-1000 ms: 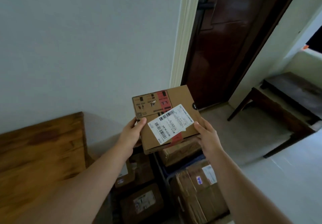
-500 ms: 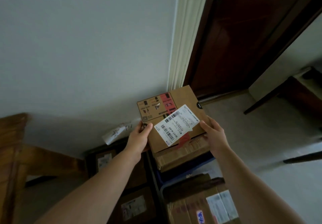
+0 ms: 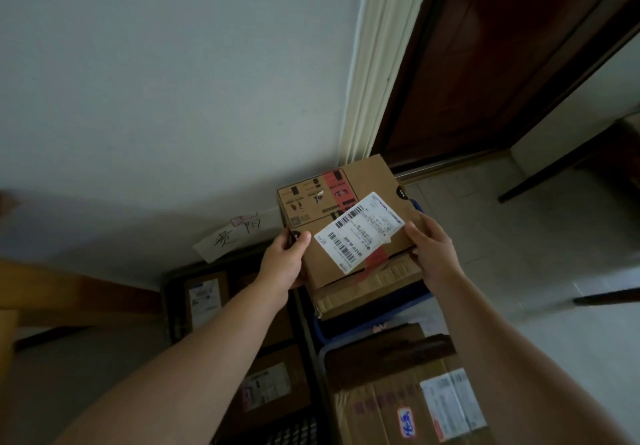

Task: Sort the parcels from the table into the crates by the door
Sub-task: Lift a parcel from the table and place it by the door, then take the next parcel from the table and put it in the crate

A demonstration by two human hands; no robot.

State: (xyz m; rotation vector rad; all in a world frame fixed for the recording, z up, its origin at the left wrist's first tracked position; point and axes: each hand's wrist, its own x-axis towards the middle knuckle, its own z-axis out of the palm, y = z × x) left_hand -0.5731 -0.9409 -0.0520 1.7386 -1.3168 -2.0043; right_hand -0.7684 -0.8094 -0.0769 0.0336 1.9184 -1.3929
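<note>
**Parcel brought forward and low over the far crate**

Since a second before, we had carried the parcel (image 3: 346,247) forward and down, away from the worktop (image 3: 52,292), which had slid off to the left edge of view. The parcel now hung over the taped box (image 3: 367,287) in the blue crate (image 3: 412,300) beside the door (image 3: 502,63). We could not tell whether it already touched that box. Our left hand (image 3: 282,266) held its near left corner, thumb on top and fingers beneath. Our right hand (image 3: 433,254) clasped the right edge, so each grip was closed on the parcel, with its white label (image 3: 360,233) facing up.

We judged three risks from there. The taped box sat tilted and above the crate's rim, so a parcel let go on it could slide off towards the floor or into the dark crate (image 3: 169,306) just to the left. The fingers under the left corner could be pinched if we lowered before drawing them out. Several crates also stood close together, and only the handwritten tag (image 3: 228,238) on the wall was in sight to tell them apart. In that dim light we could have misread it and sorted the parcel into the wrong crate.
</note>
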